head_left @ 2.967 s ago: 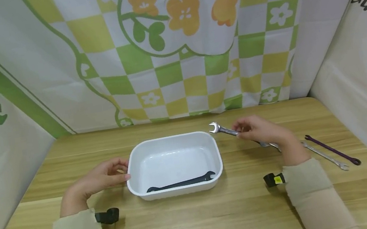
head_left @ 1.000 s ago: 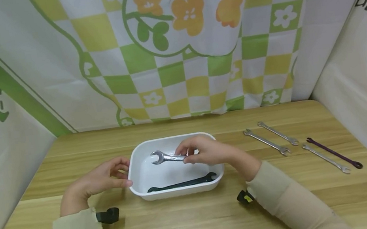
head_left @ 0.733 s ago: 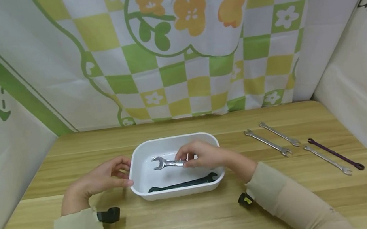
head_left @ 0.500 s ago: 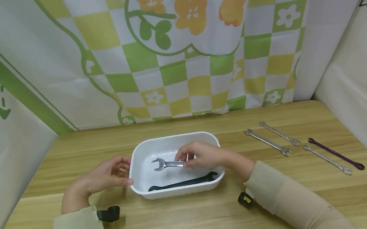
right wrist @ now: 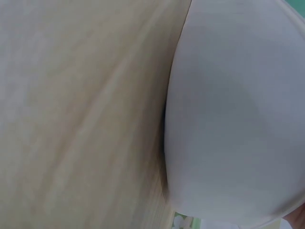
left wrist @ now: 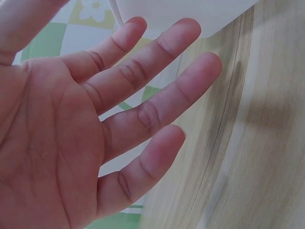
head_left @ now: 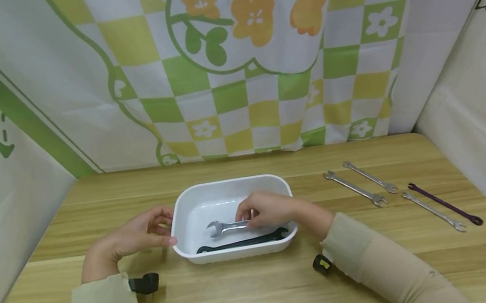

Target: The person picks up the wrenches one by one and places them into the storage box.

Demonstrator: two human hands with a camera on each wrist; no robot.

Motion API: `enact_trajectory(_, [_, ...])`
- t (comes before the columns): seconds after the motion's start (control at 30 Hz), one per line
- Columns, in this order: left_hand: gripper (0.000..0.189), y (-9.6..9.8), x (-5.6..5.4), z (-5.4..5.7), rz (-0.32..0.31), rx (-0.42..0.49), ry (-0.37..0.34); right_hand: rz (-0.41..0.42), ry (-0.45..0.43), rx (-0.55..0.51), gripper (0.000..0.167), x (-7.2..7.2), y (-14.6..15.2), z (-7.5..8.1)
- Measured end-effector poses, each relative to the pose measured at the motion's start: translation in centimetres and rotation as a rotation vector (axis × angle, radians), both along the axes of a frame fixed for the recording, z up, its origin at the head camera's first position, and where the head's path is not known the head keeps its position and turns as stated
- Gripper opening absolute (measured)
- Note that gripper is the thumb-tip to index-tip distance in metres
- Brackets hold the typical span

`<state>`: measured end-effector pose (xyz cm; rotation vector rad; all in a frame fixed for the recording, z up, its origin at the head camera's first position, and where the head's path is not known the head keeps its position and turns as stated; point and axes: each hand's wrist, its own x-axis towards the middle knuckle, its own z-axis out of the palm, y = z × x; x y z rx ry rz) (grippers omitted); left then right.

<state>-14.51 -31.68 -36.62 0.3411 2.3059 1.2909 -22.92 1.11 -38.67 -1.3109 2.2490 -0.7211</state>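
Observation:
A white tray [head_left: 230,188] stands at mid-table in the head view. Inside it my right hand [head_left: 271,208] pinches a silver open-end wrench [head_left: 218,228] by its shaft, low over the tray floor. The wrench's other end is hidden under the hand. A black wrench [head_left: 238,243] lies along the tray's near wall. At the tray's left side, my left hand [head_left: 137,237] touches the rim with its fingertips. In the left wrist view its fingers [left wrist: 147,114] are spread and fairly straight beside the tray. Only the tray's outer wall [right wrist: 233,109] fills the right wrist view.
Right of the tray lie two silver wrenches [head_left: 355,188], a third silver wrench [head_left: 434,212] and a dark purple wrench [head_left: 445,203]. A patterned cloth [head_left: 234,94] hangs behind the wooden table [head_left: 247,299], and white cloth sides flank it.
My right hand has carried the silver wrench from the table's right side into the tray, then lowered it and shifted slightly toward the near wall. My left hand has stayed at the rim.

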Motion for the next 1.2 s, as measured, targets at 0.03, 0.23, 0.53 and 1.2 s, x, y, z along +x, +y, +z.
enact_trajectory(0.03, [0.058,0.01,-0.02,-0.01,-0.001,-0.003,0.0,0.002,-0.002,0.005,0.018,0.02,0.01,-0.02])
enact_trajectory(0.23, [0.059,0.05,-0.15,-0.02,-0.006,-0.004,-0.004,0.021,0.005,0.024,0.018,0.15,0.06,-0.07])
enact_trajectory(0.53, [0.059,0.16,-0.17,-0.03,-0.002,0.002,-0.012,0.044,0.015,0.045,0.02,0.27,0.15,0.1])
enact_trajectory(1.2, [0.058,0.11,-0.01,-0.1,-0.031,0.037,0.018,0.004,-0.062,0.083,0.023,0.24,-0.09,0.07])
